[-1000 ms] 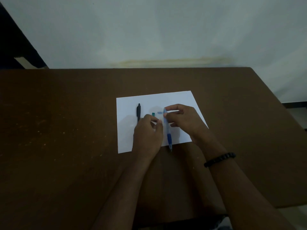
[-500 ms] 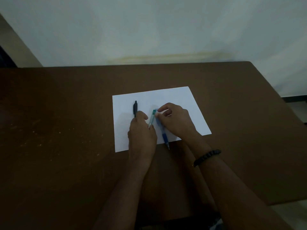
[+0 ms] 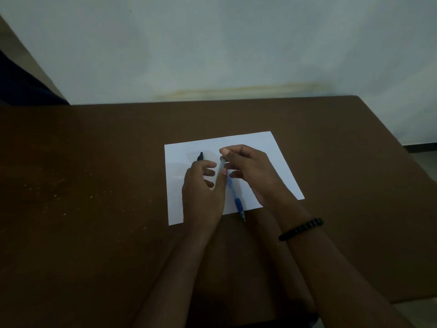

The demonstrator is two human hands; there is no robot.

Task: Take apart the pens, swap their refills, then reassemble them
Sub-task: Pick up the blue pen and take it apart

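**Hands meet over the blue pen**

Blue pen point(image 3: 233, 192) lies on the paper point(image 3: 272, 157) with its long axis running from far-left to near-right, the tip just past the near edge of the sheet. Its far end sits between the two hands. The left hand point(image 3: 203, 192) reaches in from the near left, fingers loosely spread, one fingertip touching the pale barrel. The right hand point(image 3: 248, 169) comes from the right, thumb and forefinger narrowed onto the far end of that barrel; whether they truly pinch it or only touch, I cannot tell in this dim light. Both hands are about equally near, so pulling apart would run along the pen's axis, each hand taking one end.

A black pen point(image 3: 200, 156) lies far-left on the sheet, mostly hidden behind the left hand.

The paper rests on a brown table point(image 3: 94, 185), bare around it, with a pale wall point(image 3: 212, 43) beyond. A dark bead bracelet point(image 3: 301, 229) circles the right wrist.
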